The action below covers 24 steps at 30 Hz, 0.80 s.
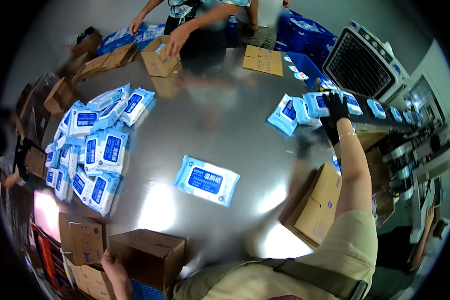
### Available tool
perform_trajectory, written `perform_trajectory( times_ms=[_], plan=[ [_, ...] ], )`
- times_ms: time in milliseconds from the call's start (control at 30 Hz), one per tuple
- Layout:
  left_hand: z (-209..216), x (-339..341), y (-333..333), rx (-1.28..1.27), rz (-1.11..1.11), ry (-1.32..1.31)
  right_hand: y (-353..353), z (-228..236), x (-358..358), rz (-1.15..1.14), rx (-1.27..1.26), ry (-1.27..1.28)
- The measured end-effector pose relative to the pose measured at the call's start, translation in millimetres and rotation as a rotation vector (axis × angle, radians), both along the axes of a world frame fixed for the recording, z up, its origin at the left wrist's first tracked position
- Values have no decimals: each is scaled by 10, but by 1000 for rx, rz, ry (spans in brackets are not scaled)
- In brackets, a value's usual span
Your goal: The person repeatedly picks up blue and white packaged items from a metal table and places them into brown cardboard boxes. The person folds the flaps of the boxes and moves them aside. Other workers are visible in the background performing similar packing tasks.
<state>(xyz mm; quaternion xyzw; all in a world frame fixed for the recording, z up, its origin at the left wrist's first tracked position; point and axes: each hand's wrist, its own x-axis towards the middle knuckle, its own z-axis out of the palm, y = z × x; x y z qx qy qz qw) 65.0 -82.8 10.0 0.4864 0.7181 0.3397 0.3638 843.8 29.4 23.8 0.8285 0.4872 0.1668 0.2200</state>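
Note:
At the lower left my left hand (114,267), bare, is closed on the left edge of an open brown carton (157,245), whose inside is dark. My right arm reaches to the far right, where my right hand (338,106), in a black glove, lies with fingers spread over light-blue wipes packs. Beneath and beside it are one pack (316,104) and another pack (354,104). A separate pack (285,115) lies tilted just left of these. One wipes pack (207,181) rests alone, label up, in the middle of the metal table (225,135).
A heap of wipes packs (92,145) covers the table's left. Across it, another person's hand (179,39) touches a small open carton (160,57). A flat carton (263,61) lies nearby. More packs sit on a conveyor (410,124); a brown carton (317,207) stands by my right arm.

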Motion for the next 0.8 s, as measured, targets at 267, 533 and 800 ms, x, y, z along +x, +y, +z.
perform_trajectory(
  times_ms=[267, 533, 800],
  plan=[
    [22, 64, 141, -57, -34, 153, 647, -732, -142, 316, 317, 866],
    [-99, 57, 155, 10, 13, 157, 508, -668, -2275, 753, 167, 730],
    [3, 164, 130, 26, -104, 605, 136, -386, -3296, 918, 427, 1467]
  ],
)
